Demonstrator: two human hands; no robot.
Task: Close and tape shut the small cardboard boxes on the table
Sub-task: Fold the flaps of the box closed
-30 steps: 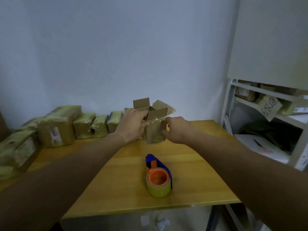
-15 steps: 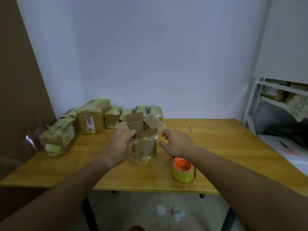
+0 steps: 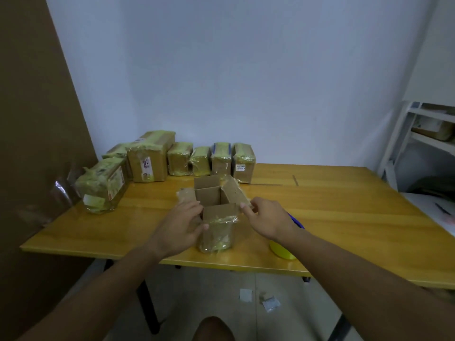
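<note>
A small cardboard box (image 3: 218,232) stands near the front edge of the wooden table (image 3: 332,217), its four top flaps standing open and its sides wrapped in yellowish tape. My left hand (image 3: 181,225) grips the box's left side, thumb on the front face. My right hand (image 3: 267,219) pinches the right flap (image 3: 234,193) at its outer edge. A yellow roll of tape in a blue dispenser (image 3: 283,249) lies just right of the box, mostly hidden behind my right wrist.
Several taped parcels (image 3: 172,158) line the table's back left by the wall, with a larger one (image 3: 102,187) at the left edge. A brown board (image 3: 32,143) stands on the left. White shelving (image 3: 423,148) stands on the right. Paper scraps (image 3: 258,299) lie on the floor.
The box has come from the back of the table to its front edge, and the view has swung left and back. My right hand has risen from the box's side to its right flap.
</note>
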